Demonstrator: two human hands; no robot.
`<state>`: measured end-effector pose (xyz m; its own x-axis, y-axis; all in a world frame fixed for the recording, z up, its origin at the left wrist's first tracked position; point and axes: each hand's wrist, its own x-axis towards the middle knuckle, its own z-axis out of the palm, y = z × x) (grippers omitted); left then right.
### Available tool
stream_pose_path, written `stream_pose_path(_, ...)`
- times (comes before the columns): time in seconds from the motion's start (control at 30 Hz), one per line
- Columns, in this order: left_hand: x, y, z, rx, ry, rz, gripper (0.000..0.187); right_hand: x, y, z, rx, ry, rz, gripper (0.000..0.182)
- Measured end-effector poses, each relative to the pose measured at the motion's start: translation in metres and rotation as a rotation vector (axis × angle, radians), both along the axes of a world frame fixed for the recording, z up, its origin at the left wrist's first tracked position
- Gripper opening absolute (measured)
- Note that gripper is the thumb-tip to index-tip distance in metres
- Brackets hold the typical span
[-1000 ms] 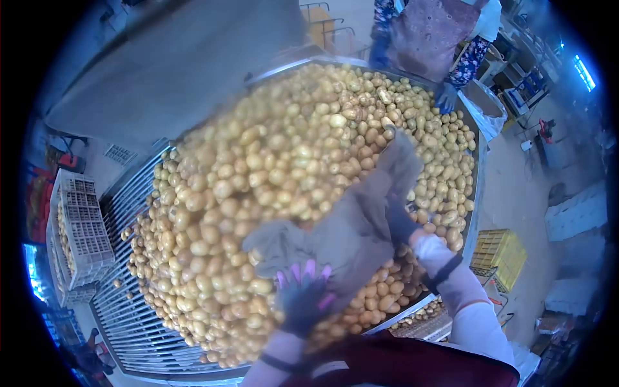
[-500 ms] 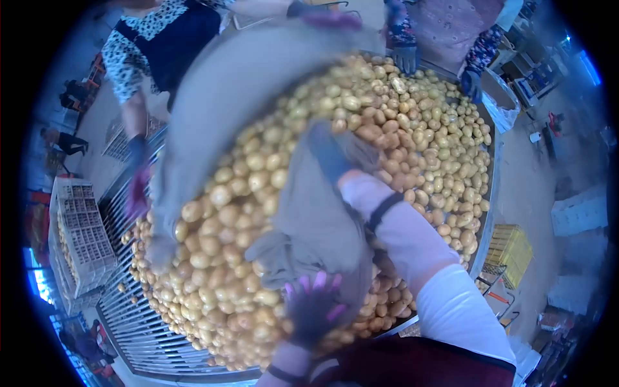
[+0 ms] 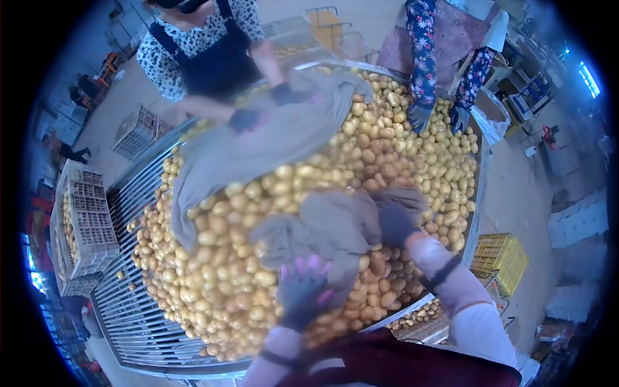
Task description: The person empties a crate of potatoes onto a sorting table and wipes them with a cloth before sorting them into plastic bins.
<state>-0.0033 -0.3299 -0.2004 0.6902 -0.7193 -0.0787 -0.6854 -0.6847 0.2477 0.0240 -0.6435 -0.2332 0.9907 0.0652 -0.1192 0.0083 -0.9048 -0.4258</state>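
A crumpled grey cloth (image 3: 332, 222) lies on a large heap of potatoes (image 3: 225, 309) close to me. My left hand (image 3: 302, 293), in a dark glove with pink fingertips, rests on the cloth's near edge, fingers spread. To its right, my gloved right hand (image 3: 394, 222) grips a bunched part of the same cloth; its fingers are mostly hidden and blurred. Across the heap, a co-worker's gloved hands (image 3: 248, 119) are on a second, larger grey cloth (image 3: 258, 148), spread over the potatoes.
The potatoes lie on a slatted metal table (image 3: 145, 335) with a raised rim. Another co-worker's gloved hands (image 3: 422, 118) touch potatoes at the far right. A yellow crate (image 3: 500, 258) stands on the right, stacked pale crates (image 3: 90, 222) on the left.
My right hand has drawn its end of the cloth nearer and to the right, bunching it. The co-worker's larger cloth has dropped from the air onto the heap. My left hand has barely moved.
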Motion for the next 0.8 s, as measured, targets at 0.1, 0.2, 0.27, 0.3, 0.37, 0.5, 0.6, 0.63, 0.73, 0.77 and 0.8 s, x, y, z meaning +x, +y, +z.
stream_pose_path(0.1,-0.004,-0.003,-0.009,-0.036,-0.032,0.054,0.069,-0.030,-0.043,-0.042,-0.049,-0.048,-0.152,0.063)
stream_pose_path(0.2,-0.007,-0.004,-0.018,-0.019,-0.070,0.063,0.070,-0.001,-0.083,-0.111,-0.278,-0.152,-0.231,0.061)
stream_pose_path(0.27,-0.003,-0.005,-0.020,0.020,-0.079,0.054,0.070,0.034,-0.092,-0.108,-0.279,-0.147,-0.309,0.058)
stream_pose_path(0.3,-0.002,-0.006,-0.021,0.043,-0.083,0.051,0.069,0.052,-0.084,-0.085,-0.203,-0.103,-0.372,0.056)
stream_pose_path(0.37,-0.005,-0.002,-0.020,0.026,-0.108,0.047,0.069,0.078,-0.083,-0.074,-0.263,-0.020,-0.433,0.057)
stream_pose_path(0.5,-0.001,-0.007,-0.015,-0.071,-0.123,0.048,0.070,0.116,-0.087,-0.098,-0.635,0.094,-0.493,0.068)
stream_pose_path(0.6,-0.001,-0.005,-0.011,-0.058,-0.140,0.037,0.072,0.103,-0.066,-0.117,-0.610,0.159,-0.395,0.069)
stream_pose_path(0.63,-0.002,-0.004,-0.011,-0.051,-0.155,0.032,0.073,0.095,-0.059,-0.123,-0.605,0.195,-0.347,0.070)
stream_pose_path(0.73,-0.007,-0.001,-0.012,-0.064,-0.179,0.042,0.073,0.036,-0.025,-0.116,-0.496,0.212,-0.227,0.064)
stream_pose_path(0.77,-0.009,-0.001,-0.012,-0.060,-0.169,0.028,0.073,0.014,-0.017,-0.113,-0.444,0.190,-0.194,0.060)
stream_pose_path(0.8,-0.007,0.000,-0.013,-0.055,-0.164,0.015,0.073,0.003,-0.031,-0.144,-0.548,0.162,-0.078,0.055)
